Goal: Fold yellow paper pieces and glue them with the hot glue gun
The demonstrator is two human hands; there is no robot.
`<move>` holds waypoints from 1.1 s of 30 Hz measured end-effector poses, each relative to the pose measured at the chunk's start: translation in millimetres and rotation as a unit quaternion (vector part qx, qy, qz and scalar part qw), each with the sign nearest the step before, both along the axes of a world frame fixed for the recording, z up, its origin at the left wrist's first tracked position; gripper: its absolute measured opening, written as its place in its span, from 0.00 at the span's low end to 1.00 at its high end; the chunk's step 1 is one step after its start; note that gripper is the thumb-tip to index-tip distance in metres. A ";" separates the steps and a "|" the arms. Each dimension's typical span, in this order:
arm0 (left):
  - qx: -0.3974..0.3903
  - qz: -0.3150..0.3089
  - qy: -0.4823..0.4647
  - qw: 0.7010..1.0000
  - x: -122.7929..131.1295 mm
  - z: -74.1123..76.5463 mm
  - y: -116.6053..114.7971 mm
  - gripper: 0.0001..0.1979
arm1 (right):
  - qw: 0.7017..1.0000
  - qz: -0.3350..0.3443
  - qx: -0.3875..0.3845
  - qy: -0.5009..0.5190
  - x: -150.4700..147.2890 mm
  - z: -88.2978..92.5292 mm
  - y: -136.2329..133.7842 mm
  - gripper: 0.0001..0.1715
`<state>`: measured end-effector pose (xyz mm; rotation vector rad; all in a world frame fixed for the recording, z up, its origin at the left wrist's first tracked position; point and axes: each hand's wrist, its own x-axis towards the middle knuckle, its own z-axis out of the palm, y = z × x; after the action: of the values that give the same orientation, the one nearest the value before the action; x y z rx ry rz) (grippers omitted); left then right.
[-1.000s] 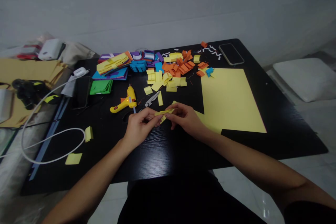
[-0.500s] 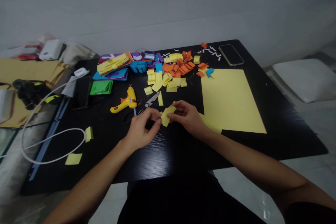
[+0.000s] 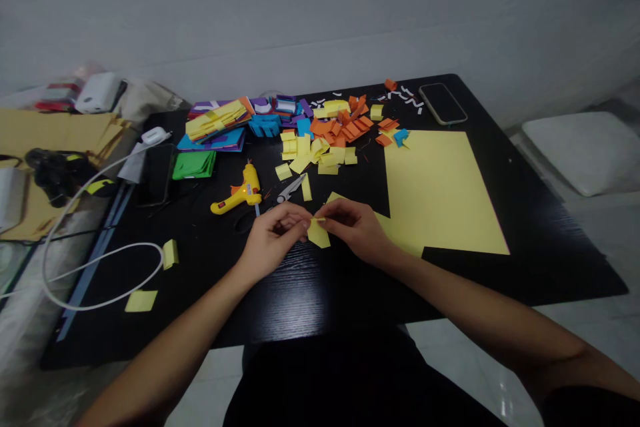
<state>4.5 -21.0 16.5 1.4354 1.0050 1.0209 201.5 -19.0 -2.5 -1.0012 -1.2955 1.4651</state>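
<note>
A small yellow paper piece hangs between my two hands above the black table. Its top edge is pinched by my left hand on one side and my right hand on the other. Behind my left hand lie grey-bladed scissors and a yellow glue gun. Folded yellow paper pieces lie heaped beyond my hands, next to an orange paper heap. A large yellow sheet lies to the right, its near-left part close to my right wrist.
Green paper, stacked coloured strips and a dark phone lie at the left. A white cable loops near two yellow pieces. Another phone lies at the back right. A pale stool stands beyond the table.
The small yellow piece has turned in my fingers and now hangs downward. My fingertips have come closer together along its top edge.
</note>
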 end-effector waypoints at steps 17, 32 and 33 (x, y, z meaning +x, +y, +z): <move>0.109 -0.002 0.090 0.990 -7.7 2.5 -3.2 0.06 | 0.999 -0.022 0.010 -0.029 -0.4 0.7 -3.3 0.09; 0.008 -0.020 0.059 0.998 -7.1 7.6 0.5 0.08 | 0.988 -0.044 0.125 -0.076 -0.7 4.0 -8.9 0.04; 0.004 -0.019 0.055 0.998 -6.9 7.9 0.6 0.08 | 0.987 -0.043 0.132 -0.075 -0.4 4.1 -8.7 0.03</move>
<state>-2.4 -20.3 24.4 1.5247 1.0501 0.9271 201.1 -27.7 1.6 -0.9913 -1.4921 1.1352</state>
